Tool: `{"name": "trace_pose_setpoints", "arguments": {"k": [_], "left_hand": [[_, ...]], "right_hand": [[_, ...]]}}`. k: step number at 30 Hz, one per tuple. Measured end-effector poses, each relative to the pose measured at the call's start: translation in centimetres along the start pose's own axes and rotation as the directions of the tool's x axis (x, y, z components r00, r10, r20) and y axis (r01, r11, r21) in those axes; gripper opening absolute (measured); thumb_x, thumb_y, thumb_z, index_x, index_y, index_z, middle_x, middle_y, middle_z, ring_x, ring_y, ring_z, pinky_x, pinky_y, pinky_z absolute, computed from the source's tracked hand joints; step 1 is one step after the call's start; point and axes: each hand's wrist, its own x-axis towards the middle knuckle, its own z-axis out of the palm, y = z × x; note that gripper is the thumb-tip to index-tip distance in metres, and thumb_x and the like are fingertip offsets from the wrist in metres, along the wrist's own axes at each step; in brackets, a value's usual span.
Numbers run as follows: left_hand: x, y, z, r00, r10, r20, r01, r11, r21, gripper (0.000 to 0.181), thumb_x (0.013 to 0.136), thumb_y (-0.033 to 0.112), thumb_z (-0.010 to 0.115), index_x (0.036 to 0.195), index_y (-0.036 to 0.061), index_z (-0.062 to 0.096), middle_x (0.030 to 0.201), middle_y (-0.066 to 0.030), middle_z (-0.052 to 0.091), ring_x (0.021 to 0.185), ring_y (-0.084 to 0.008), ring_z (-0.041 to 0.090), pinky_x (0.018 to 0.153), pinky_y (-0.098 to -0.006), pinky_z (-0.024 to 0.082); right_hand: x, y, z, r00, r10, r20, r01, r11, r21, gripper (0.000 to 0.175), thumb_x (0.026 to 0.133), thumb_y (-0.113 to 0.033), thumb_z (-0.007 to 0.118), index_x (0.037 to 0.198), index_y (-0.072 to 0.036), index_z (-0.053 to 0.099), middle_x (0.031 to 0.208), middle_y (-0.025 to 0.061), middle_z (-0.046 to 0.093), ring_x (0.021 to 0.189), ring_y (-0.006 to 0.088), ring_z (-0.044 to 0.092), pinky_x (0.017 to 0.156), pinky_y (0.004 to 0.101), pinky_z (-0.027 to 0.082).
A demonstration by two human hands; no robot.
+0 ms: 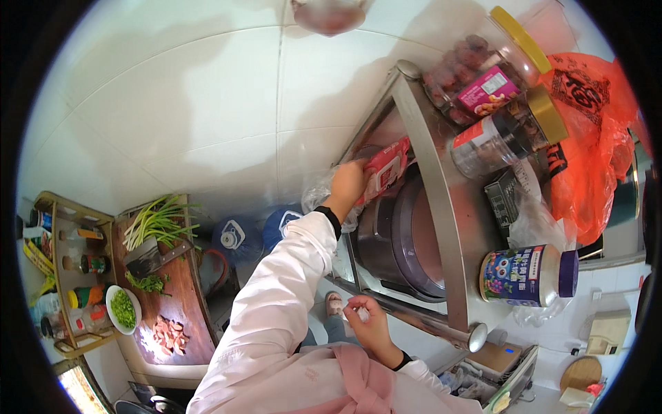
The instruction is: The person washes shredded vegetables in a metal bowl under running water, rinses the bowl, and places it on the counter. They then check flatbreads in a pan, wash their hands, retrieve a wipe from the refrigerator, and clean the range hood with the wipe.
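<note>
My left hand (349, 185) reaches out to a steel rack (432, 171), with its fingers closed at the near end of a red soft pack of wipes (387, 173). The pack lies slanted above a dark, round-lidded cooker (382, 233) on the rack's inner shelf; its grasped end is hidden by my hand. Closer to my body, my right hand (373, 327) is curled around a crumpled white tissue or wipe (363, 314). Clear plastic film (316, 194) hangs beside my left wrist.
The rack top carries a jar of dried fruit (465, 72), a smaller jar (481, 147), a purple-lidded tub (520, 275) and a red plastic bag (589, 155). To the left, a wooden board (150, 305) bears a cleaver (147, 261), scallions (160, 222), cut meat (169, 335) and a bowl (138, 310). Blue water jugs (238, 243) stand between.
</note>
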Motion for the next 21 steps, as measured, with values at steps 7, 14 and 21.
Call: {"name": "trace_pose_setpoints", "arguments": {"k": [7, 14, 21], "left_hand": [[-1.8, 1.7, -2.8, 0.953, 0.204, -0.223, -0.207, 0.978, 0.007, 0.032, 0.089, 0.028, 0.055, 0.101, -0.0002, 0.063, 0.099, -0.0198, 0.064, 0.092, -0.0343, 0.06, 0.082, -0.0401, 0.043], [-8.4, 5.7, -6.7, 0.947, -0.198, 0.254, 0.247, 0.953, -0.178, 0.056, 0.093, 0.049, 0.038, 0.096, -0.0002, 0.062, 0.067, -0.0197, 0.061, 0.069, -0.0361, 0.062, 0.065, -0.0424, 0.046], [-9.3, 4.3, -2.9, 0.967, -0.194, 0.166, 0.242, 0.902, -0.356, 0.054, 0.093, 0.045, 0.043, 0.085, -0.0049, 0.062, 0.054, -0.0071, 0.054, 0.049, -0.0178, 0.053, 0.048, -0.0336, 0.041]], "right_hand": [[-3.1, -2.5, -6.4, 0.916, -0.192, 0.352, 0.293, 0.92, -0.261, 0.018, 0.081, -0.01, 0.066, 0.097, -0.004, 0.061, 0.089, 0.0112, 0.063, 0.081, 0.0237, 0.062, 0.071, 0.03, 0.048], [-6.9, 1.0, -20.3, 0.999, 0.044, 0.016, -0.037, 0.951, -0.308, 0.013, 0.082, -0.006, 0.062, 0.094, -0.001, 0.062, 0.079, 0.0058, 0.062, 0.067, 0.0139, 0.057, 0.057, 0.0273, 0.045], [5.3, 6.8, -25.7, 0.844, -0.123, -0.523, 0.416, 0.765, 0.491, 0.017, 0.083, -0.007, 0.052, 0.098, 0.0, 0.057, 0.084, 0.0077, 0.058, 0.072, 0.0168, 0.056, 0.064, 0.0309, 0.046]]}}
